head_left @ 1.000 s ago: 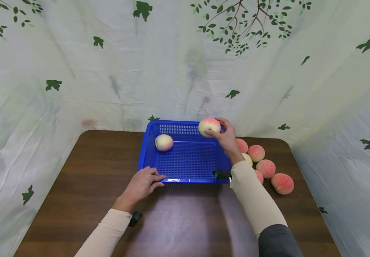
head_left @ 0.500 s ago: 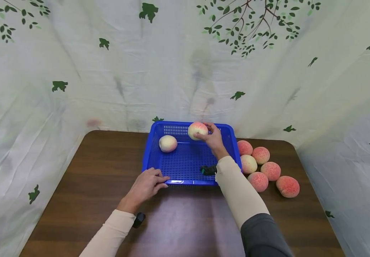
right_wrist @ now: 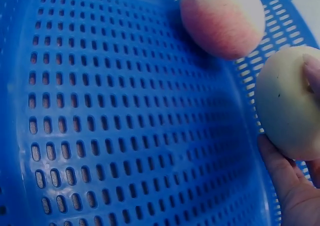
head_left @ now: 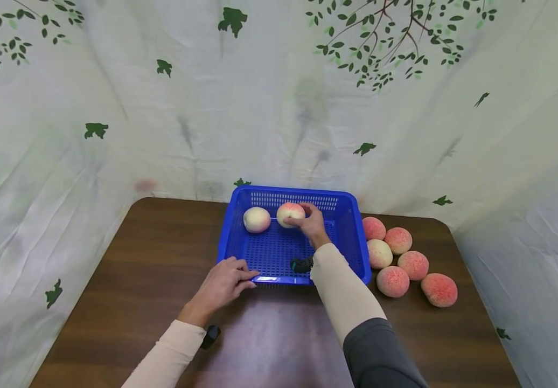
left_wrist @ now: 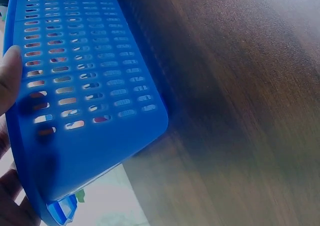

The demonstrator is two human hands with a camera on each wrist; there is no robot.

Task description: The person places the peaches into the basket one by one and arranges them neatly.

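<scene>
A blue plastic basket (head_left: 279,281) with slotted walls sits on the table near its back edge. My left hand (head_left: 225,283) grips the basket's near rim at the left corner, thumb outside the wall in the left wrist view. Inside the basket, my right hand (head_left: 312,223) holds a pale pink peach (head_left: 290,214) between thumb and fingers. Another pale peach (head_left: 257,220) lies to the left of it in the basket, and the two look slightly apart. In the right wrist view the held peach (right_wrist: 290,106) appears close to the basket's slotted wall.
Several red peaches (head_left: 413,265) and a pale one (head_left: 379,254) lie on the brown table (head_left: 162,242) just right of the basket. A white cloth (head_left: 279,108) printed with leaves hangs behind the table and along its sides.
My right hand has carried its peach left and down, from above the basket's back right corner into the basket beside the other peach. The left hand keeps its hold on the rim.
</scene>
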